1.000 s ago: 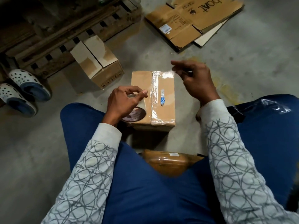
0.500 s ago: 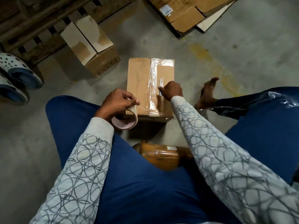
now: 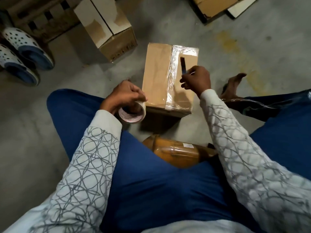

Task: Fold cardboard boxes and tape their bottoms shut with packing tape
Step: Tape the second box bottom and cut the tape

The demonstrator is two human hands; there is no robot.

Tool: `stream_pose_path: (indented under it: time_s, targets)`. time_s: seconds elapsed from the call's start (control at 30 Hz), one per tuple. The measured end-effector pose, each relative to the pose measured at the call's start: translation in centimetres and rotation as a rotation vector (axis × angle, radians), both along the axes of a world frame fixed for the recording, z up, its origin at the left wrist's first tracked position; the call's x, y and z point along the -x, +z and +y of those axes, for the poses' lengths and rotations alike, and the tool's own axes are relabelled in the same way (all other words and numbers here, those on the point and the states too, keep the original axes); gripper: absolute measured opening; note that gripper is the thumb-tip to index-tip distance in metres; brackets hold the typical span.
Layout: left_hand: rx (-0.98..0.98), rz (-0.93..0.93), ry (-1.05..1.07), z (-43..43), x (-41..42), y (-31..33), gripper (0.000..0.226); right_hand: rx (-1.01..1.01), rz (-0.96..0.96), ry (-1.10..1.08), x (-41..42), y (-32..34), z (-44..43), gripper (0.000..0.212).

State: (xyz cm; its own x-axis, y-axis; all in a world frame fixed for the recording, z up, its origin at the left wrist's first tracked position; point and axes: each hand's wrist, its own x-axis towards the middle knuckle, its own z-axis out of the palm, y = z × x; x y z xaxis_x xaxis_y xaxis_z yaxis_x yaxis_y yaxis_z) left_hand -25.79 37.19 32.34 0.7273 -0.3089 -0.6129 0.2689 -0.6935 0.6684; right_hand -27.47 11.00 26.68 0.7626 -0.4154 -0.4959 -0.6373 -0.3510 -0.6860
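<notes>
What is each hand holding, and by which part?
The left hand grips the tape roll by its upper rim. The right hand pinches a small cutter by its lower end, the rest sticking up over the box.

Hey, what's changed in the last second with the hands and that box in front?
The right hand came down from above the box and picked up the small cutter that lay on the taped strip, now holding it raised. The left hand drew the tape roll back to the box's near corner. The box stayed put; the left hand still grips the roll.
</notes>
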Motion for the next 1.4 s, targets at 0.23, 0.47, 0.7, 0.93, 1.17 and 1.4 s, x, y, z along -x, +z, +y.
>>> stream_pose_path:
  time_s: [0.23,0.47,0.7,0.93,1.17,1.4]
  targets:
    - [-0.025,-0.150,0.141,0.6,-0.8,-0.3,0.008,-0.007,-0.420,0.036,9.9,6.5,6.8,0.017]
    - [-0.056,-0.257,0.109,0.4,0.0,0.5,0.012,-1.201,-0.067,-0.567,10.3,7.1,10.6,0.011]
    - [0.028,-0.334,-0.022,-0.4,1.4,1.1,0.021,-1.190,-0.103,-0.684,7.3,7.0,10.7,0.008]
    - [0.087,-0.271,-0.100,-1.7,2.0,1.0,0.015,-0.997,-0.223,-0.642,6.8,7.4,8.8,0.009]
    - [0.092,-0.288,-0.094,-2.6,3.0,1.4,0.017,-1.119,-0.067,-0.739,6.6,7.2,8.7,0.021]
    - [0.223,-0.125,-0.111,-2.6,3.5,1.7,0.002,-1.151,0.146,-0.829,6.4,6.2,7.1,0.034]
